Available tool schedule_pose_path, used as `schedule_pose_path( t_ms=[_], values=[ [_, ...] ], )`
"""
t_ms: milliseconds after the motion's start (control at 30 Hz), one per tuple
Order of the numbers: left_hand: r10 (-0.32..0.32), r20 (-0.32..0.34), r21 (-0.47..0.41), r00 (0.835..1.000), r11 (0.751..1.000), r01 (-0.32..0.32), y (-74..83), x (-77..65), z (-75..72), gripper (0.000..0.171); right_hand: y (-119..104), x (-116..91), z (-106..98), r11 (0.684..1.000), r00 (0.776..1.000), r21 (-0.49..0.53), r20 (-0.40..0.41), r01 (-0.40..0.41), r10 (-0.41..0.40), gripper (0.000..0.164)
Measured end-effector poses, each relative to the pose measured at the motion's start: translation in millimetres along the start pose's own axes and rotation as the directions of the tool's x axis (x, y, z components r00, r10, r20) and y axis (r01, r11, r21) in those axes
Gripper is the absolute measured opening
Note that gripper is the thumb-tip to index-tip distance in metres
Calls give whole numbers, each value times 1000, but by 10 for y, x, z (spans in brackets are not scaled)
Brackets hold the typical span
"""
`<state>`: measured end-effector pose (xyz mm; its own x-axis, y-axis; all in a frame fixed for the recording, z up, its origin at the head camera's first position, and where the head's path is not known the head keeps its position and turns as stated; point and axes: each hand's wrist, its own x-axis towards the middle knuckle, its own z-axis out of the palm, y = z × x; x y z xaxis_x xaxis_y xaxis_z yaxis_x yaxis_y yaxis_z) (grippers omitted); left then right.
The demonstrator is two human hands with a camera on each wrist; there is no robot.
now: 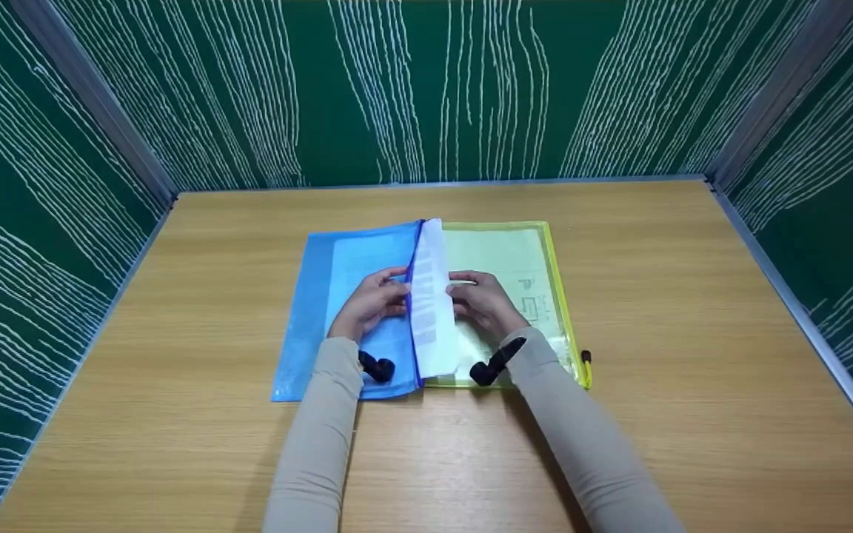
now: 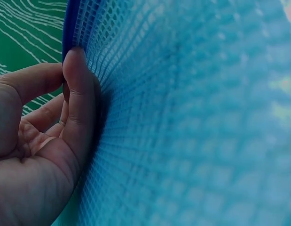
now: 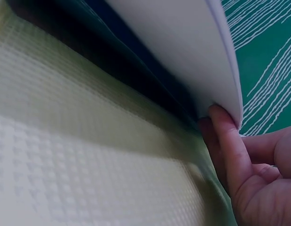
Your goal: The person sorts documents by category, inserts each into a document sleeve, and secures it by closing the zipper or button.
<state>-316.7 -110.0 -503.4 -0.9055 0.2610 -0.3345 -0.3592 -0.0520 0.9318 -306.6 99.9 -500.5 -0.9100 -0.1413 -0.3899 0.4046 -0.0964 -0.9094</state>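
A blue mesh zip pouch (image 1: 304, 311) lies to the left on the table, its right edge lifted. My left hand (image 1: 375, 302) pinches that dark blue edge between thumb and fingers; the left wrist view shows the pinch close up beside the mesh (image 2: 183, 132). White printed papers (image 1: 432, 311) stick out of the pouch's opening, tilted up. My right hand (image 1: 487, 302) pinches their right edge, and in the right wrist view its thumb lies against the white sheets (image 3: 183, 47). Beneath the papers and right hand lies a yellow mesh zip pouch (image 1: 500, 233) with a sheet inside.
The wooden table (image 1: 656, 311) extends around both pouches. A yellow zip pull (image 1: 586, 369) with a dark tip hangs off the yellow pouch's lower right corner. Green panels (image 1: 493, 89) with white wavy lines border the table at the back and sides.
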Motion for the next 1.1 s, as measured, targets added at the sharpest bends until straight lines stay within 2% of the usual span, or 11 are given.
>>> schedule_pose_path(
  t_ms=[233, 467, 733, 1100],
  values=[
    [-11, -8, -8, 1000, 1000, 11, 0, 5, 24, 50, 8, 15, 88, 1000, 1000, 27, 6, -10, 10, 40],
    [-12, 4, -37, 1000, 999, 12, 0, 5, 48, 50, -4, 23, 149, 1000, 1000, -10, -4, -24, 24, 40],
    [9, 8, -30, 1000, 999, -9, 9, -16, 118, 49, -27, 5, 212, 999, 1000, -35, -3, 13, -13, 40],
    [-5, -21, -33, 1000, 999, 4, -2, -2, 166, 47, 2, -32, 306, 995, 997, -78, -35, 61, -64, 34]
  ],
)
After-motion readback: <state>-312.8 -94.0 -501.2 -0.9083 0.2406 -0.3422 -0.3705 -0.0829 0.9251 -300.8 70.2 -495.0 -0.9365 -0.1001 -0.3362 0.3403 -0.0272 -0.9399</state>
